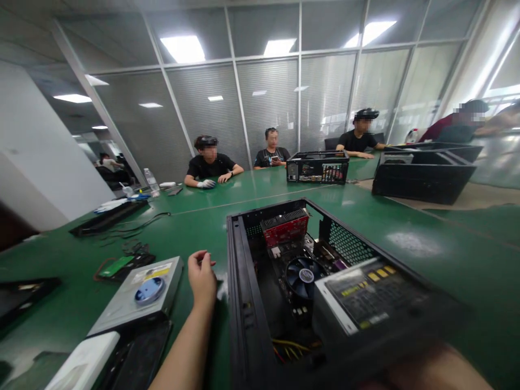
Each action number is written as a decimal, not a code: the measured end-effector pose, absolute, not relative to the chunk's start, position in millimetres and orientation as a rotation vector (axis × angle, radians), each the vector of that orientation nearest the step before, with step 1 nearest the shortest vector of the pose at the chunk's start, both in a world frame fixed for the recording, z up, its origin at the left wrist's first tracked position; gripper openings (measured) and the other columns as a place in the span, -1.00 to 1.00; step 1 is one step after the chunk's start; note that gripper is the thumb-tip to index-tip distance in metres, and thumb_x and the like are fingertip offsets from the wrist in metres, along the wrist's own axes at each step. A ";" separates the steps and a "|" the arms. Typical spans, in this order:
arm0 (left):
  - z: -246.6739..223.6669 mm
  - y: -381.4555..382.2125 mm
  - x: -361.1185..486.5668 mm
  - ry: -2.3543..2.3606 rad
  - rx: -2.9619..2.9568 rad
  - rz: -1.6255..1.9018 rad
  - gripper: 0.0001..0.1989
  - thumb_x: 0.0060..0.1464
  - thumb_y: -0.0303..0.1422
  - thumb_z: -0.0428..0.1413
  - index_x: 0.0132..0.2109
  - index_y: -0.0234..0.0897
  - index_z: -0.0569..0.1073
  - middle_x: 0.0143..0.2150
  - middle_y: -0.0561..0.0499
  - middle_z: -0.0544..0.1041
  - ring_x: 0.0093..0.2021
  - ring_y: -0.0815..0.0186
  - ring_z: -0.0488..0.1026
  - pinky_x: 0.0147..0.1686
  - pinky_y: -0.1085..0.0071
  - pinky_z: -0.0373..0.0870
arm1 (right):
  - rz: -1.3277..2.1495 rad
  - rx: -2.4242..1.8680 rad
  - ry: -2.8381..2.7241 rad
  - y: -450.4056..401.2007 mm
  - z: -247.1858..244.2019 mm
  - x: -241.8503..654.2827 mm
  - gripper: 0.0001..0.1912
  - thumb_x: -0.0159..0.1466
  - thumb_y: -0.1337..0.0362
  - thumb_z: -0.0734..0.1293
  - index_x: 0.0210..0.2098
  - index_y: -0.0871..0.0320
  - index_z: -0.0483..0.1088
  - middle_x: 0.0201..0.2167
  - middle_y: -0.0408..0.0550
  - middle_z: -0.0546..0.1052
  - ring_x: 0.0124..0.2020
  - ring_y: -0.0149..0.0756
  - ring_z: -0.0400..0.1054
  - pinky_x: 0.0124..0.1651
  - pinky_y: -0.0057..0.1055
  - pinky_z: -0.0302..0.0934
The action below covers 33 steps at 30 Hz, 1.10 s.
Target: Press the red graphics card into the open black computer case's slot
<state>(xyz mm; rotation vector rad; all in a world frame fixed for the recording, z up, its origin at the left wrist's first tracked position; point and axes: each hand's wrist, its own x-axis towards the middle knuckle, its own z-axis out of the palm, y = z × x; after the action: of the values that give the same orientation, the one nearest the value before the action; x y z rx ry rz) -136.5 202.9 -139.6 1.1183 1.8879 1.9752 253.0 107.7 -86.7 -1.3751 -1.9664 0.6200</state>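
An uncovered black computer case (239, 281) lies in front of me, its inside facing up. In it I see a red graphics card (286, 230), a CPU fan (305, 276) and a power supply (365, 292) with a label. My right hand (439, 368) is at the case's blurred near right edge, gripping it from below; its fingers are hidden. Left of the case, my left hand (202, 276) is above the table with its fingers loosely bent, nothing visible in them. Beside it is a silver optical drive (122, 303) with a round bluish piece (149, 291) on top.
A green circuit board (117, 267), a white box-like piece (85, 360) and a dark panel (109, 216) lie on the left of the green table (195, 216). Two more computer cases (317, 168) (422, 173) stand across the table. Several people sit on the far side.
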 end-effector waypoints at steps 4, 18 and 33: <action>-145.6 203.4 -140.9 1.943 1.115 1.962 -0.76 0.16 -0.16 0.04 -0.13 -0.21 0.34 -0.19 0.00 0.42 -0.32 0.28 0.44 -0.23 0.28 0.41 | 0.534 -1.463 -2.314 194.4 -75.8 193.8 -0.44 0.19 -0.25 0.29 -0.66 0.03 0.50 -0.60 0.04 0.53 -0.51 -0.06 0.45 -0.32 -0.16 0.29; -163.6 206.9 -160.5 2.014 1.303 1.901 -0.69 0.16 -0.12 0.06 -0.07 -0.22 0.37 -0.14 -0.03 0.45 -0.23 0.24 0.45 -0.16 0.26 0.42 | 0.963 -0.917 -2.189 260.2 -100.0 24.3 -0.42 0.33 0.00 0.29 0.18 0.28 0.35 0.16 0.17 0.46 0.17 -0.10 0.34 0.20 -0.28 0.18; -143.6 196.8 -131.5 1.974 1.518 1.729 -0.74 0.10 -0.18 0.12 -0.11 -0.21 0.43 -0.18 -0.05 0.49 -0.23 0.19 0.44 -0.18 0.24 0.38 | 1.019 -1.071 -1.801 240.8 -144.4 219.4 -0.63 0.32 -0.02 0.23 -0.06 0.09 0.40 -0.11 0.04 0.53 -0.14 -0.15 0.47 -0.02 -0.18 0.34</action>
<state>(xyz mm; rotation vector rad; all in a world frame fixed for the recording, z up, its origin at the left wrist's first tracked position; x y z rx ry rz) -131.5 196.8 -143.6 1.5175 1.9743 1.7289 219.4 240.8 -144.4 -1.0708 -1.8009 1.0189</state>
